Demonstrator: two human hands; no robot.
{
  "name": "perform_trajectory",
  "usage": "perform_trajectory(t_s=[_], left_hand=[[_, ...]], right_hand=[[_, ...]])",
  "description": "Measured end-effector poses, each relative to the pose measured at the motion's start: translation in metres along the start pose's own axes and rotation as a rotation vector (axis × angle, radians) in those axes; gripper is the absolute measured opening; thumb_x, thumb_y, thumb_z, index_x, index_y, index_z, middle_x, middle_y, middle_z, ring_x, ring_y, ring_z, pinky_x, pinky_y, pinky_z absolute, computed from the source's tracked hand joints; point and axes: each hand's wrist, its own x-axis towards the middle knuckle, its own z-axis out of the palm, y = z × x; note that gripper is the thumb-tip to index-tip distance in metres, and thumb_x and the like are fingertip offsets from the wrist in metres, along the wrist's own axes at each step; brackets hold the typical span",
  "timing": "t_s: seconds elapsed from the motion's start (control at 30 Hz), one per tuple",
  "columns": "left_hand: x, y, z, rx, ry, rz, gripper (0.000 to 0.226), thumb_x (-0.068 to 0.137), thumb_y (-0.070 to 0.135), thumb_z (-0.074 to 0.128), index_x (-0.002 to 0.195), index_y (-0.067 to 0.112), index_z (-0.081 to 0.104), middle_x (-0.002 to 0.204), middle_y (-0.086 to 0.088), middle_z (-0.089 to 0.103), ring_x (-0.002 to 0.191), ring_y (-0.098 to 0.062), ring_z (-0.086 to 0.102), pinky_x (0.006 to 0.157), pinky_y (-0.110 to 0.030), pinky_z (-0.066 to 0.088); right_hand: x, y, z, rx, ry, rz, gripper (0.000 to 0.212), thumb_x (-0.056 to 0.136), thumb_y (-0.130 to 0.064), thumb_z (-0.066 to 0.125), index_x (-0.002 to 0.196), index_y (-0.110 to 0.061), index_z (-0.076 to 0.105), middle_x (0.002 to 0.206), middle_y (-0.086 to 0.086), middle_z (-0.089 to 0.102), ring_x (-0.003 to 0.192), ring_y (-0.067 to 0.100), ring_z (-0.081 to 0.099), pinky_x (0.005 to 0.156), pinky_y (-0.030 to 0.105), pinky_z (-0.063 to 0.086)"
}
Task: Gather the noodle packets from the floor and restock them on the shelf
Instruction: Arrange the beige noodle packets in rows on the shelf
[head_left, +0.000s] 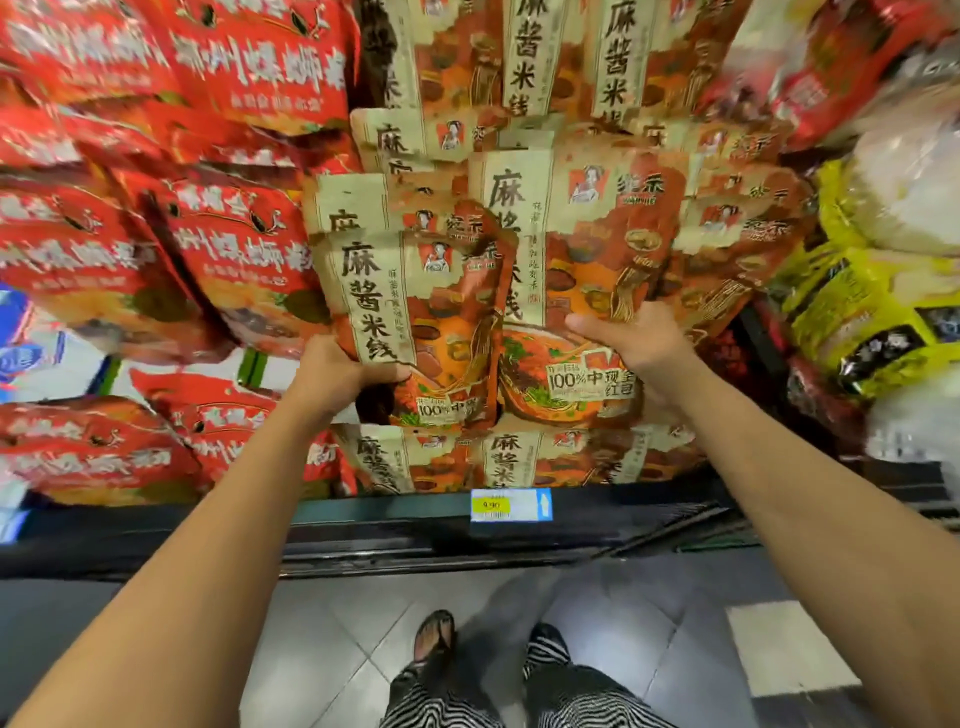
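Head cam, looking at the front of the shelf (363, 525), and both hands are up against the noodle section with one packet each.

The left hand (340, 371) grips the left packet (415, 312) by its bottom corner, roughly 7 o'clock on the bag. Its fingers are curled round the edge and the thumb is on the front. The right hand (623, 343) holds the right packet (587, 244) low down at about 5 o'clock, thumb laid across the front. Its other fingers are behind the bag, so I can't tell how they sit. The left packet overlaps the front of the right one.

My guess is that the low grip leaves the tops free to slide in among the matching packets (613, 67) at 12 o'clock. The labels face out the same way as those, so the row would read the same.

The red packets (234, 249) are at 9 o'clock and the yellow bags (872, 312) at 3 o'clock, so these two are going in the right slot. The price tag (511, 505) is just below at 6 o'clock. No packets are lying on the bit of floor (649, 623) that shows around the feet (434, 634), so this looks pretty far along.
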Motion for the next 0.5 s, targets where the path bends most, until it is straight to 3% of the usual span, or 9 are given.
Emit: perform_trajectory(t_s=[0.07,0.13,0.17,0.33,0.43,0.5], left_hand=[[-0.002,0.003,-0.005,0.059,0.001,0.008,0.036,0.064,0.005,0.089,0.096,0.005,0.073,0.101,-0.006,0.073,0.086,-0.013,0.069,0.076,-0.024,0.054],[-0.004,0.008,-0.009,0.101,-0.017,0.010,0.036,0.063,0.006,0.090,0.094,0.009,0.072,0.096,-0.001,0.073,0.087,-0.013,0.070,0.081,-0.028,0.054],[-0.006,0.011,-0.012,0.095,-0.032,0.008,0.036,0.064,0.006,0.090,0.094,0.012,0.071,0.095,0.002,0.074,0.088,-0.012,0.071,0.083,-0.029,0.055],[-0.014,0.023,-0.015,-0.068,-0.006,0.070,0.029,0.066,0.005,0.087,0.090,0.013,0.072,0.096,-0.002,0.077,0.089,-0.013,0.074,0.079,-0.024,0.058],[-0.016,0.022,-0.014,-0.110,0.031,0.104,0.028,0.067,0.002,0.086,0.087,0.016,0.073,0.094,-0.002,0.077,0.091,-0.017,0.074,0.083,-0.030,0.057],[-0.018,0.017,-0.018,-0.147,0.055,0.107,0.028,0.068,0.001,0.085,0.087,0.016,0.073,0.091,0.001,0.078,0.089,-0.016,0.074,0.081,-0.029,0.056]], right_hand=[[0.001,0.005,0.004,-0.178,-0.069,0.058,0.059,0.057,-0.046,0.090,0.089,-0.002,0.070,0.083,0.009,0.075,0.079,0.031,0.071,0.070,0.041,0.059],[0.000,0.001,0.004,-0.283,-0.157,0.095,0.033,0.068,-0.032,0.087,0.071,-0.010,0.063,0.051,-0.013,0.062,0.048,0.001,0.058,0.047,0.014,0.043],[0.001,-0.004,0.001,-0.327,-0.195,0.112,0.028,0.073,-0.023,0.085,0.066,-0.016,0.059,0.046,-0.017,0.059,0.044,-0.003,0.055,0.045,0.009,0.038],[0.012,-0.019,-0.005,-0.454,-0.230,0.132,0.027,0.079,-0.017,0.082,0.067,-0.013,0.057,0.060,-0.004,0.065,0.056,0.011,0.061,0.056,0.021,0.046],[0.013,-0.013,0.000,-0.390,-0.166,0.121,0.022,0.082,-0.018,0.079,0.074,-0.010,0.060,0.067,-0.001,0.065,0.058,0.012,0.059,0.064,0.029,0.046],[0.012,-0.005,0.004,-0.307,-0.085,0.106,0.019,0.082,-0.020,0.078,0.085,-0.004,0.067,0.079,0.005,0.072,0.071,0.023,0.067,0.072,0.034,0.053]])
